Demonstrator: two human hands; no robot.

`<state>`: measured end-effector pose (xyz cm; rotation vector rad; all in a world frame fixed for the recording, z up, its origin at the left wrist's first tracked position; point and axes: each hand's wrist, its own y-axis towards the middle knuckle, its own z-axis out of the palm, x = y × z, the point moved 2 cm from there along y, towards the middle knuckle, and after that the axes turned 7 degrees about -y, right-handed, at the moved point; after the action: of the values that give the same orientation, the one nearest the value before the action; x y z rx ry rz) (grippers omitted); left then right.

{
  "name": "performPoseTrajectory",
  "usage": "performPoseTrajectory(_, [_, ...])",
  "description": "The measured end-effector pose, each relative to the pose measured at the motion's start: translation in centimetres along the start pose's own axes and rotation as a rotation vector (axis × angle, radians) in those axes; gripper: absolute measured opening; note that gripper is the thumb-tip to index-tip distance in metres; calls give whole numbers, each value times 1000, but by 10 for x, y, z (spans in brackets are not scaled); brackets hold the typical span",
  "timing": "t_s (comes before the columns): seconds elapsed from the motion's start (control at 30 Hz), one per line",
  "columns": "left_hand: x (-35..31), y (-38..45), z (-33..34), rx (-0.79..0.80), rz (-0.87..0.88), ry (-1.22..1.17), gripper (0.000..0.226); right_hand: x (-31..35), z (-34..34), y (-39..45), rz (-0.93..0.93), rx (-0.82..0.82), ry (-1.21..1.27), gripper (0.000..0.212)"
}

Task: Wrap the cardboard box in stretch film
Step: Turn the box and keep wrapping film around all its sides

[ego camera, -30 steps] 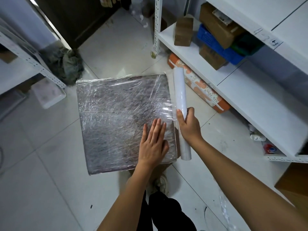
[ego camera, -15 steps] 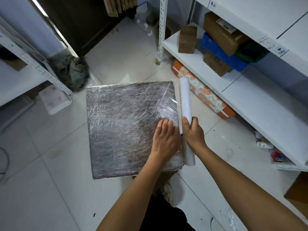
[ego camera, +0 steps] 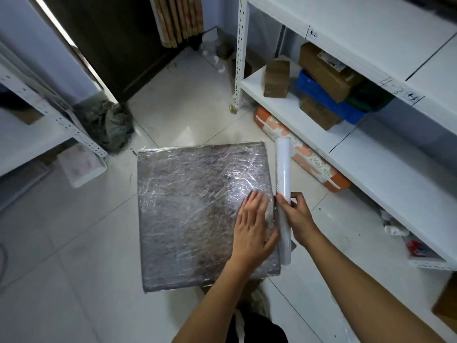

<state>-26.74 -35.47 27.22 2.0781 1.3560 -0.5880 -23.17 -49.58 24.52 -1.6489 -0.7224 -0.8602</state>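
The cardboard box (ego camera: 188, 214) stands on the tiled floor, its top covered in wrinkled, shiny stretch film. My left hand (ego camera: 252, 226) lies flat on the film near the box's right edge, fingers straight. Just beside that edge, my right hand (ego camera: 296, 216) grips the white roll of stretch film (ego camera: 283, 174) near its lower half. The roll runs along the box's right side, and a short strip of film spans from it to the box top.
White metal shelving (ego camera: 371, 157) on the right holds brown boxes and a blue crate (ego camera: 329, 100). An orange patterned package (ego camera: 304, 154) lies on the floor under it. A dark rag heap (ego camera: 106, 122) and another shelf (ego camera: 37, 112) are at left.
My left hand slid right across the film to the box's right edge. The roll in my right hand came in close against that edge.
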Motion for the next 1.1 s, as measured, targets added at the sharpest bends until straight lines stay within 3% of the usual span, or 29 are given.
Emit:
performPoseTrajectory(0.1, [12, 17, -13, -100, -63, 188, 54, 4, 7, 3, 6, 59, 43, 24])
performPoseTrajectory(0.2, [33, 38, -20, -48, -242, 352, 68, 7, 7, 7, 14, 82, 36, 30])
performPoseTrajectory(0.43, [30, 37, -17, 23, -354, 374, 71, 2, -4, 16, 69, 193, 94, 37])
performPoseTrajectory(0.53, [32, 51, -44, -211, -480, 289, 65, -1, 1, 15, 30, 182, 57, 23])
performPoseTrajectory(0.6, [41, 68, -65, -359, -602, 355, 65, -5, 1, 13, -2, 157, 67, 17])
performPoseTrajectory(0.73, [59, 91, -69, -198, -727, 455, 76, -7, -2, 10, -11, 207, 87, 17])
performPoseTrajectory(1.0, [63, 92, -68, -216, -710, 457, 69, -4, -1, 13, -45, 242, 89, 19])
performPoseTrajectory(1.1, [41, 105, -61, -219, -478, 495, 63, -4, -5, 14, -66, 250, 65, 23])
